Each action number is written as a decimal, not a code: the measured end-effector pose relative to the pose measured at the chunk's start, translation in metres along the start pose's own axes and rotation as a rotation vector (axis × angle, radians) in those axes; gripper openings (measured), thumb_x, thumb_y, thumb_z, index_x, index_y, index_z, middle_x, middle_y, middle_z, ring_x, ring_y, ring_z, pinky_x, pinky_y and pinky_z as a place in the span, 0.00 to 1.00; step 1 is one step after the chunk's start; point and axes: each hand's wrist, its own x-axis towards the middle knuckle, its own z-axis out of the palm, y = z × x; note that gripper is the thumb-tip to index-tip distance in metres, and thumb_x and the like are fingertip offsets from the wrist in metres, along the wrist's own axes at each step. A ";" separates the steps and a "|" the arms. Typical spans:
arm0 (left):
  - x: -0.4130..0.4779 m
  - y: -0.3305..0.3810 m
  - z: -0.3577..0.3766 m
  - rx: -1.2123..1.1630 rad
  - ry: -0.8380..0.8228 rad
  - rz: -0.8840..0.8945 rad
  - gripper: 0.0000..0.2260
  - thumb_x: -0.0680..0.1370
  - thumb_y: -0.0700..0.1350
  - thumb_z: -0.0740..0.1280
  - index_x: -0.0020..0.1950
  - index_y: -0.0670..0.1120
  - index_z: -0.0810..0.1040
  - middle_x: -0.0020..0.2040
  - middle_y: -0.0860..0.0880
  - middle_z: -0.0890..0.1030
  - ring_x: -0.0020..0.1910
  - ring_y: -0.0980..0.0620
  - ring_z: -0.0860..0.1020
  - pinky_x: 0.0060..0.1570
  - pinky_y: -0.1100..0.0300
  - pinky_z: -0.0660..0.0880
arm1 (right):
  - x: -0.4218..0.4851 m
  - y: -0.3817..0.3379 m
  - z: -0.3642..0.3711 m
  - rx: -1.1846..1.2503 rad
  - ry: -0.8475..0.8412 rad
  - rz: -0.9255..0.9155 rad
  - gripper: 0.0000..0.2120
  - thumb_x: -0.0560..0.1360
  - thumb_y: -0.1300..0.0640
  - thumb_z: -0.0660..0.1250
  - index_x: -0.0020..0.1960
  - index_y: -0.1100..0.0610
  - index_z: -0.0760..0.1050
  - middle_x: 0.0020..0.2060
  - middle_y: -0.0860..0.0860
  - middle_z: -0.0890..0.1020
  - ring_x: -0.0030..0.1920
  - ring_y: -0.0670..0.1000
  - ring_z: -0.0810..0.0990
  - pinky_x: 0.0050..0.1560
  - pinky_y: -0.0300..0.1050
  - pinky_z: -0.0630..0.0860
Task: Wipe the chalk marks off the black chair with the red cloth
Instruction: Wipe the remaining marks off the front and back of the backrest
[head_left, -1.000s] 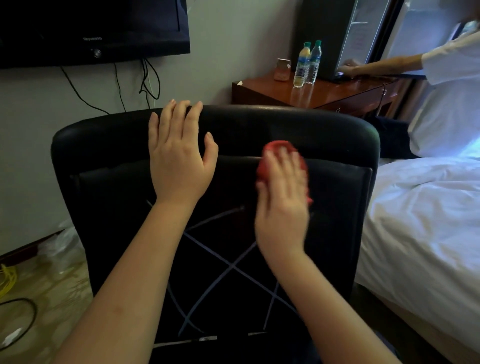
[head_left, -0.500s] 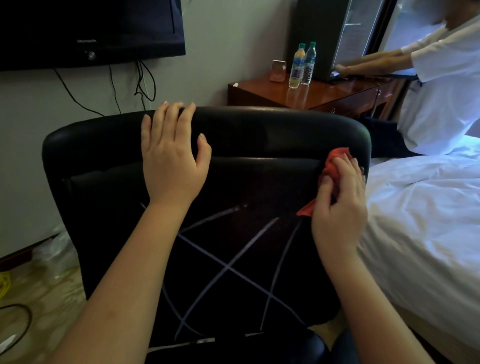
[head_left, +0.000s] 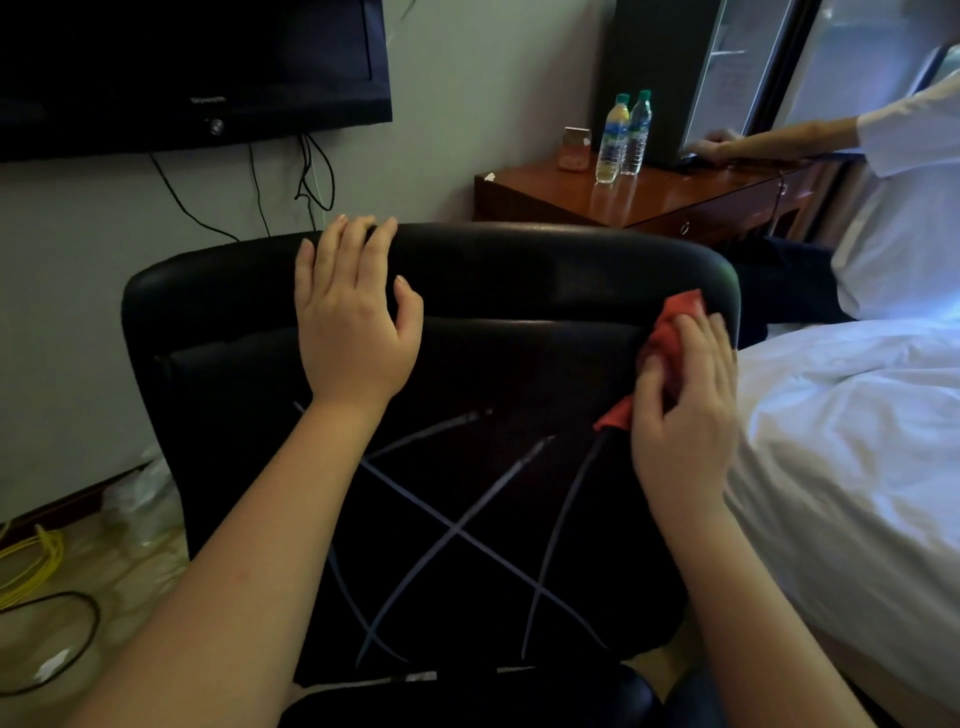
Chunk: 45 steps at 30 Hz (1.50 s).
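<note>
Black chair (head_left: 519, 270) turns its backrest to the person, the bed (head_left: 857, 441) just beside its right edge, likely cramping strokes. Chalk marks (head_left: 457, 530) cross its lower panel, unwiped. The left hand (head_left: 353, 332) rests flat on its top, fingers straight. The right hand (head_left: 685, 415) grips the red cloth (head_left: 670, 332) at its upper right edge. Next, the cloth should probably sweep down-left over the lines.

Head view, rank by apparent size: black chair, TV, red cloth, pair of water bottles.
1. black chair
2. TV, cropped by the frame
3. red cloth and water bottles: look alike; cloth partly hidden under the right hand, bottles farther off, so unranked.
</note>
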 end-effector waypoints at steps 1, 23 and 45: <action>0.000 0.001 0.000 0.000 0.006 0.003 0.22 0.80 0.46 0.57 0.74 0.45 0.70 0.71 0.45 0.72 0.75 0.45 0.64 0.78 0.48 0.52 | 0.004 -0.004 0.004 -0.009 0.005 0.046 0.23 0.81 0.57 0.58 0.73 0.64 0.67 0.74 0.58 0.68 0.76 0.58 0.62 0.75 0.60 0.59; 0.003 0.029 0.014 -0.143 -0.069 0.066 0.23 0.81 0.49 0.55 0.75 0.46 0.68 0.73 0.46 0.71 0.76 0.47 0.62 0.77 0.51 0.48 | 0.069 -0.059 0.027 -0.072 -0.020 -0.088 0.22 0.75 0.68 0.59 0.67 0.62 0.75 0.67 0.58 0.76 0.70 0.57 0.72 0.73 0.51 0.65; -0.051 -0.053 -0.006 -0.210 0.017 0.232 0.14 0.81 0.39 0.60 0.65 0.36 0.76 0.61 0.37 0.76 0.62 0.41 0.72 0.68 0.56 0.65 | -0.013 -0.054 0.007 0.019 0.126 -0.069 0.17 0.80 0.66 0.62 0.67 0.65 0.74 0.66 0.60 0.76 0.68 0.56 0.74 0.72 0.47 0.67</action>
